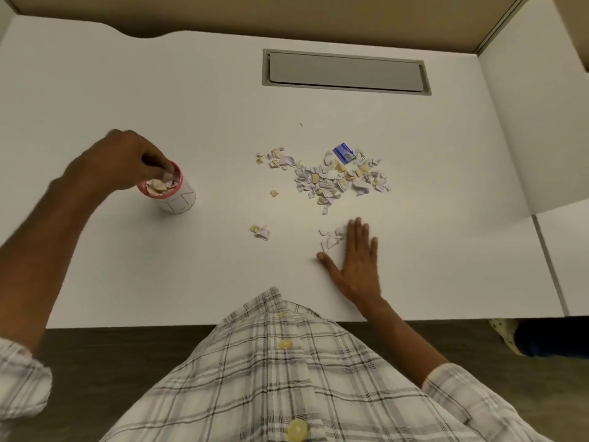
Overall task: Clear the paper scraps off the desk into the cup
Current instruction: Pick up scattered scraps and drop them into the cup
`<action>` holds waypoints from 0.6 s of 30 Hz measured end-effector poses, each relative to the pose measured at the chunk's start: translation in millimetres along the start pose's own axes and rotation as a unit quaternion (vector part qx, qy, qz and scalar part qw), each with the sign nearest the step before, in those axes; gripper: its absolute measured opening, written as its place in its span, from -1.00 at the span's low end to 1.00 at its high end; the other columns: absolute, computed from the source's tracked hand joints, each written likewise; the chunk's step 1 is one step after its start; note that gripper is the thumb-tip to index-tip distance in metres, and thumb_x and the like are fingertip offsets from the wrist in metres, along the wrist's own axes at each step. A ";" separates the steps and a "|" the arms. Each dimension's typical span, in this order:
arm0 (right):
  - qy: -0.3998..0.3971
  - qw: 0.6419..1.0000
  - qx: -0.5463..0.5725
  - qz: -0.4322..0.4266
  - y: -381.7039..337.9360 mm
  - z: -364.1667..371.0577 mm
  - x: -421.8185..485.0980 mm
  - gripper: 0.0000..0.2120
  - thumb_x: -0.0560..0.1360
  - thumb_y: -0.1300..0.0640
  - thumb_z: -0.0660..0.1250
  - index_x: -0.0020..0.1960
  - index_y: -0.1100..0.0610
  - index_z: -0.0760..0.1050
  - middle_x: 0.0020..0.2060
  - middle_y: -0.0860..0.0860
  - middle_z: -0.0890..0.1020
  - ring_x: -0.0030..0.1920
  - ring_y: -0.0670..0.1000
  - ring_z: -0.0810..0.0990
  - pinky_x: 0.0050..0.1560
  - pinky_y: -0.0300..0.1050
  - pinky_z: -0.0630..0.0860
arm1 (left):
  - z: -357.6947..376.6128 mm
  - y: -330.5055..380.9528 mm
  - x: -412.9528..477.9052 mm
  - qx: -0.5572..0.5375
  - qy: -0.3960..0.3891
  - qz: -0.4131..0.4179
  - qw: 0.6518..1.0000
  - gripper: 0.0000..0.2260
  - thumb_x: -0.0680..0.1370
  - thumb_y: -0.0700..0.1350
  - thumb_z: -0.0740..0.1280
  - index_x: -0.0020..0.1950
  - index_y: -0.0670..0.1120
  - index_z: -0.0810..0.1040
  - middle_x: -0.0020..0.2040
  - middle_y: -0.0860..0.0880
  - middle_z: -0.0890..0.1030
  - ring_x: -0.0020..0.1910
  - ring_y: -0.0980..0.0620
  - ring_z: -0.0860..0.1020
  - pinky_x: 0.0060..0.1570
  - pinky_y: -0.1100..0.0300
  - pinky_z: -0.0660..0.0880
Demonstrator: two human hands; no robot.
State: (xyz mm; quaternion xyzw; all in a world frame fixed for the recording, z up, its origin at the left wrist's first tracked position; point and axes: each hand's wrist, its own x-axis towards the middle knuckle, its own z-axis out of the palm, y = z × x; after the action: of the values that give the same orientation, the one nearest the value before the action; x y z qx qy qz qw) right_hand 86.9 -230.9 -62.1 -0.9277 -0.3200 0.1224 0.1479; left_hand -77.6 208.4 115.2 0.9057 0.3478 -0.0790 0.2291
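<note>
A white cup with a pink rim [178,199] stands on the left of the white desk [127,74], filled with paper scraps. My left hand [127,161] hovers over its mouth, fingers bunched and pointing down into it; whether they pinch scraps is unclear. A large heap of white, cream and lilac paper scraps [338,180] lies right of centre. Smaller clusters lie at the upper left of the heap [275,159] and nearer me [261,231]. My right hand [357,260] rests flat on the desk, fingers spread, touching a small pile of scraps [332,239].
A small blue box [344,153] sits at the heap's far edge. A grey cable hatch [345,72] is set in the desk at the back. A white side panel [541,122] rises on the right. My checked shirt [287,378] fills the bottom.
</note>
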 end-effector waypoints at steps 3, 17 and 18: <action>-0.011 0.997 0.003 -0.081 -26.7 7.7 29.1 -0.16 0.64 -0.34 0.03 0.64 0.07 -0.30 0.65 0.01 -0.23 0.65 0.04 -0.26 0.65 0.15 -0.13 | 4.6 21.5 -28.9 -0.130 0.091 0.051 0.986 -0.87 0.42 0.04 0.53 -0.05 0.18 0.69 -0.23 0.32 0.66 -0.16 0.36 0.60 -0.22 0.47 0.48; -0.007 0.973 -0.014 -0.232 -16.2 -25.6 84.8 -0.60 0.68 -0.01 0.20 0.44 0.15 0.42 0.48 0.17 0.41 0.46 0.18 0.39 0.45 0.10 0.37 | 206.1 69.2 -45.5 -0.158 -0.038 0.105 0.981 -0.65 0.44 -0.10 0.53 0.18 -0.01 0.57 0.06 0.05 0.54 0.04 0.05 0.50 0.06 0.10 0.51; 0.003 0.969 -0.009 -0.246 -10.8 -25.8 77.8 -0.66 0.67 0.01 0.22 0.38 0.15 0.47 0.43 0.16 0.46 0.40 0.17 0.44 0.39 0.09 0.42 | 207.1 68.7 -40.2 -0.157 -0.037 0.113 0.980 -0.70 0.44 -0.09 0.53 0.14 -0.01 0.59 0.03 0.06 0.55 0.06 0.04 0.52 0.05 0.10 0.51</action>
State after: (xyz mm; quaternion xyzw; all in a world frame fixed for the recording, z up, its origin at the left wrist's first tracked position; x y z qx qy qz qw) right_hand 148.8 -178.8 -44.7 -0.8220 -0.5391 0.0769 0.1665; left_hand -58.5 42.3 -30.8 0.8883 0.2427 -0.0307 0.3887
